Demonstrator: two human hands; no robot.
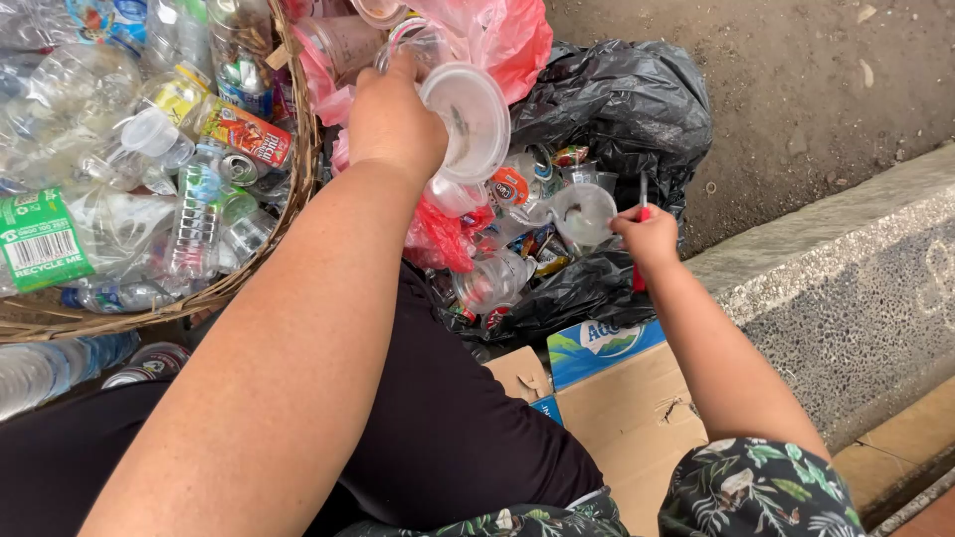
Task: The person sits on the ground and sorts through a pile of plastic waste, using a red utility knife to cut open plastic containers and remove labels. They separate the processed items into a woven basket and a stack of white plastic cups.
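Fingers (403,70) of the left hand (393,119) wrap around a clear plastic cup (466,119), gripping it by its side so that its round mouth faces the camera. That cup is held up in the air above the heap of rubbish, just in front of a pink plastic bag (502,40). The right hand (649,239) is clenched around a small tool with a red handle (639,273); a thin metal tip (644,189) sticks up out of the fist, but what kind of tool it is cannot be told. This hand hovers at the edge of an open black rubbish bag (617,99), just beside another clear cup (585,214) that lies among crumpled cups, wrappers and a small bottle (492,283) inside the bag.

To the left stands a woven basket (298,189), filled with empty plastic bottles (194,224), cups and a crushed drink can (249,134). More clear bottles (50,368) lie beneath the basket's rim. A flattened cardboard box (617,408) with a blue and green printed panel lies below the black bag, near the person's lap. Dark trousers (448,438) and a leaf-patterned sleeve (756,492) fill the bottom of the view. On the right runs a speckled stone kerb (846,288), and bare dirt ground (796,80) lies beyond it.
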